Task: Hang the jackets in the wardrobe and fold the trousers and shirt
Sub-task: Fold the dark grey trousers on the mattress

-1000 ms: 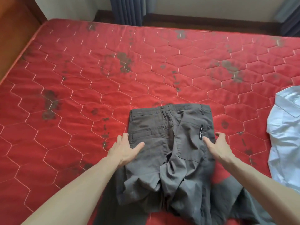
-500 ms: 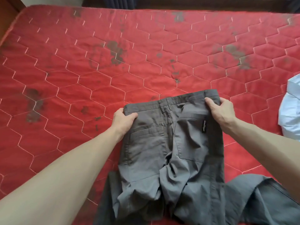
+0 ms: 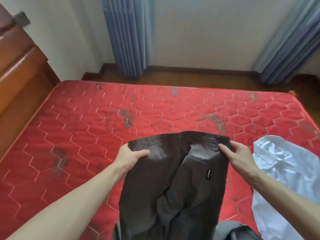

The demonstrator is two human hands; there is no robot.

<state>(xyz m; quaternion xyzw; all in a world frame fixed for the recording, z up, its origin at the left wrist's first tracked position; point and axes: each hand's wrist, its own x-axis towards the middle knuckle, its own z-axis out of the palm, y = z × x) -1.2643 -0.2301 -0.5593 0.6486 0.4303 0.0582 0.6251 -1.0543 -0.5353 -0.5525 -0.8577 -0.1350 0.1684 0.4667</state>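
A: Status? Red quilted mattress (image 3: 86, 135) carries crumpled white cotton shirt (image 3: 284, 174) at right, unfolded.

B: Dark grey cotton trousers (image 3: 173, 184) held up by the waistband above the mattress, legs trailing down, not yet folded. No jackets in view; hanging status unknown.

A: Hands?

B: Left hand (image 3: 129, 157) and right hand (image 3: 237, 156) each pinch a waistband corner, fingers (image 3: 223, 147) curled over the cloth.

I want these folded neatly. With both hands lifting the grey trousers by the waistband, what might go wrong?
The grey trousers hang twisted and bunched below the left hand and right hand, so creases may get folded in. Laid back down, a leg might land on the pale blue shirt close by.
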